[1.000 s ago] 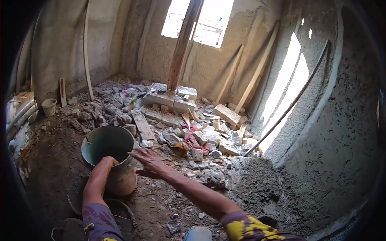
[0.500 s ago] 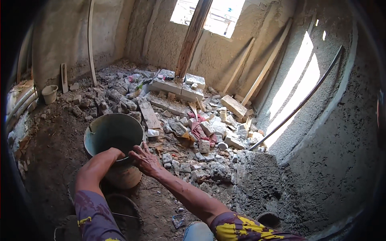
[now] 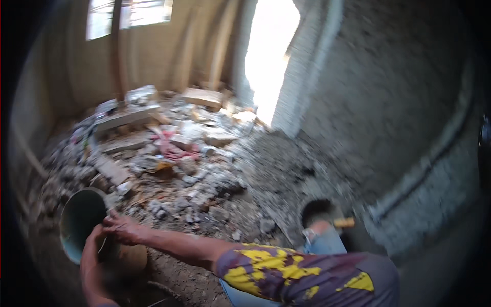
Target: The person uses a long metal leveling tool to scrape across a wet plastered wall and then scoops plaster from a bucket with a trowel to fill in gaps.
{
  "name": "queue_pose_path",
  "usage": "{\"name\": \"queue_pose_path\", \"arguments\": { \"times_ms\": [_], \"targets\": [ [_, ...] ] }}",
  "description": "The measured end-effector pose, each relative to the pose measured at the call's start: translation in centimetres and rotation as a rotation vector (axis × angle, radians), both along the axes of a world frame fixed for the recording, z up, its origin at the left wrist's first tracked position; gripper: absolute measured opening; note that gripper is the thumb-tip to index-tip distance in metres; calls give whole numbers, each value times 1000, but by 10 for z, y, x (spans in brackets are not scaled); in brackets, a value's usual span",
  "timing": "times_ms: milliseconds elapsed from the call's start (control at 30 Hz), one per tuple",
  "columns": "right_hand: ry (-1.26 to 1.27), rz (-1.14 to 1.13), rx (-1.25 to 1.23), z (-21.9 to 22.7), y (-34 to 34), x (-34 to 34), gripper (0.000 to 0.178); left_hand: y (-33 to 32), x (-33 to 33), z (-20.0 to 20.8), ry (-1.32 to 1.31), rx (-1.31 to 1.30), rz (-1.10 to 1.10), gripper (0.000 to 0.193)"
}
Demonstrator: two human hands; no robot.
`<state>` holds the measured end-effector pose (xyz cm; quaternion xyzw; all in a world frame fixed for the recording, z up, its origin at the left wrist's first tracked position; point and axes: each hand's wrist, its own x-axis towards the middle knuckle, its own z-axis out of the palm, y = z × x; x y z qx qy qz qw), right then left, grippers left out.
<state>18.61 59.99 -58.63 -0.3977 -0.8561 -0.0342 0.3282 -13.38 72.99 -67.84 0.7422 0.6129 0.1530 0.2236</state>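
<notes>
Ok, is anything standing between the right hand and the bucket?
Nothing visible does: the right hand is at the right side of the bucket's rim, with the left hand close beside it. The rubble lies beyond them. Blur hides the exact finger contact.

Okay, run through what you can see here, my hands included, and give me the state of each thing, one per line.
Bucket: uncovered, contents too dark to tell
Left hand: at the bucket's rim, grip blurred
Right hand: at the bucket's rim, grip blurred
Red cloth: crumpled among rubble
Rubble: loose, strewn over the floor
Wooden post: standing
</notes>
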Motion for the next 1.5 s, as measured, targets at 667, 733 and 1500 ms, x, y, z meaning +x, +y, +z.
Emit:
{"name": "queue_pose_path", "arguments": {
  "times_ms": [667, 733, 1500],
  "targets": [
    [433, -206, -691, 32, -220, 184, 62, -155, 266, 255, -461, 194, -435, 40],
    [437, -238, -560, 57, -284, 264, 80, -215, 365, 259, -396, -81, -553, 39],
    [514, -1510, -887, 95, -765, 472, 58, -535, 703, -9, -724, -1132, -638, 41]
  ]
}}
